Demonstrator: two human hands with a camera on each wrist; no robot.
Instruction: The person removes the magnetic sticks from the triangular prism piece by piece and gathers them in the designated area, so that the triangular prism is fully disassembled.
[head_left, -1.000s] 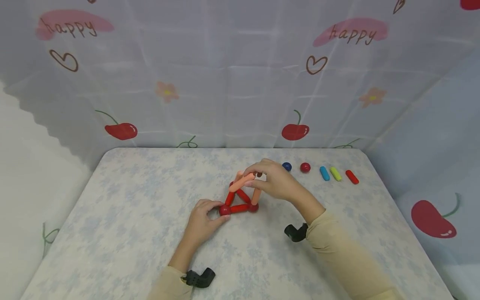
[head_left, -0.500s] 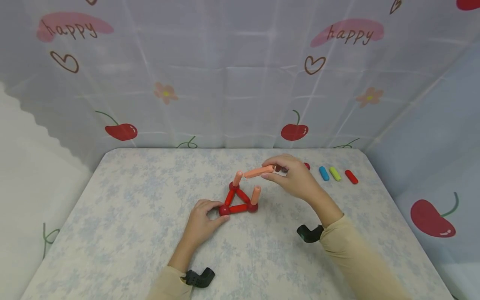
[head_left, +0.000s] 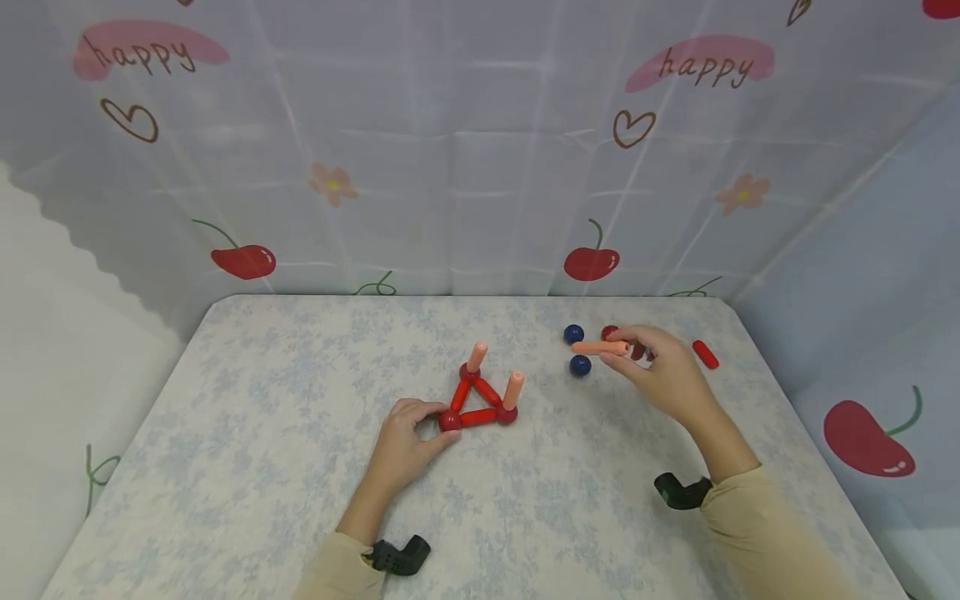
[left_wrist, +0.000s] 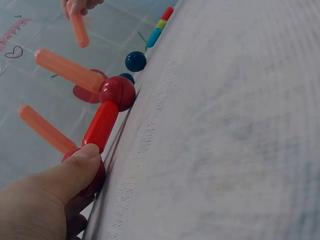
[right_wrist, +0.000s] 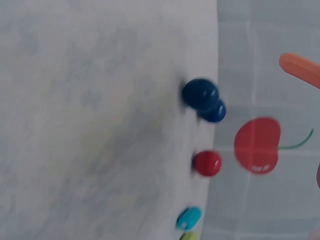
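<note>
A triangle of red sticks (head_left: 478, 417) and red balls lies on the table, with an orange stick (head_left: 477, 357) standing at its back corner and another orange stick (head_left: 513, 390) at its right corner. My left hand (head_left: 405, 442) pinches the red ball (head_left: 449, 420) at the left corner; its thumb shows on a red ball (left_wrist: 97, 175) in the left wrist view. Over by the loose balls, my right hand (head_left: 663, 375) holds a separate orange stick (head_left: 600, 347) by one end, raised off the table. A dark red patch behind its fingers is unclear.
Beside the held stick are two blue balls (head_left: 573, 334) and a red ball (head_left: 610, 332), partly covered. A short red stick (head_left: 705, 354) lies to the right. Blue (right_wrist: 189, 218) and yellow-green (right_wrist: 189, 236) sticks show in the right wrist view. A patterned curtain (head_left: 450, 167) stands behind the table.
My right hand has carried the orange stick rightward, away from above the triangle to the loose balls. Both upright sticks stay in place. My left hand keeps its hold on the corner ball.
</note>
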